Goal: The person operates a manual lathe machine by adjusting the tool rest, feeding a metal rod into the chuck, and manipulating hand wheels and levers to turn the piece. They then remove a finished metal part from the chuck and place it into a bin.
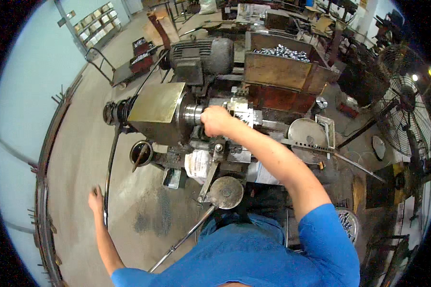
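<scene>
My right hand (216, 120) is closed, its fingers at the shiny round metal chuck (192, 115) on the end of a lathe's headstock (158, 107). Whatever those fingers hold is hidden behind the hand. Out to the left, my left hand (96, 200) is curled up beside a long dark lever (111, 172) that hangs from the headstock. A small dark patch shows among its fingers, too small to name. Just right of my right hand is the lathe's tool slide (239, 111). Below it, a handle with a round disc (226, 193) stands close to my body.
Behind the lathe sit an electric motor (201, 55) and a wooden crate (280, 67) heaped with small metal parts. A black pot (141, 153) with a stick is under the headstock. To the right are a round-topped stand (307, 134) and a large fan (404, 95). A trolley (124, 74) stands far left.
</scene>
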`<state>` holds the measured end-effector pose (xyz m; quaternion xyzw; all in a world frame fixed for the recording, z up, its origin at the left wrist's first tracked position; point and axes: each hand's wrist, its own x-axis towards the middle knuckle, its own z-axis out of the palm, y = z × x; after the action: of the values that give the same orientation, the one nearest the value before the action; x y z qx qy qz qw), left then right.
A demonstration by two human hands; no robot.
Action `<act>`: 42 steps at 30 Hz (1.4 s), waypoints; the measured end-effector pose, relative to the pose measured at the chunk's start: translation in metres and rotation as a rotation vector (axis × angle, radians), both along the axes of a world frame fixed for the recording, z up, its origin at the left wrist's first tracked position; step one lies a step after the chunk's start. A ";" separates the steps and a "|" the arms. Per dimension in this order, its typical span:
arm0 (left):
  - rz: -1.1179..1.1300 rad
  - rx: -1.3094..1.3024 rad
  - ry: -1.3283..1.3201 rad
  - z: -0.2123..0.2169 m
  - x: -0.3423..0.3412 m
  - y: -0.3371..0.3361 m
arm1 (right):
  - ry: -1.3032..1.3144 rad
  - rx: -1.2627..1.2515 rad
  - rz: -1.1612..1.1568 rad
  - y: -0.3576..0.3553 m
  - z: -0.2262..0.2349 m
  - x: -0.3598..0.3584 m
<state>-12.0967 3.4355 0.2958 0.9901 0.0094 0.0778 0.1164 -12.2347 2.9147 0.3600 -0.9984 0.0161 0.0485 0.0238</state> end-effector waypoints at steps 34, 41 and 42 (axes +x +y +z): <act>-0.328 -0.430 0.574 -0.064 -0.073 -0.098 | -0.868 0.343 -0.991 -0.059 -0.117 -0.422; -0.403 -0.242 0.529 -0.079 -0.057 -0.105 | -0.251 0.061 -1.725 -0.049 -0.222 -0.627; -0.412 -0.216 0.522 -0.077 -0.054 -0.106 | -0.249 -0.070 -1.578 -0.051 -0.230 -0.636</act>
<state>-12.1503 3.3298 0.2188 0.9397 -0.1530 -0.2043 0.2276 -12.8709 2.8632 0.1297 -0.6907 0.7165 -0.0951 0.0213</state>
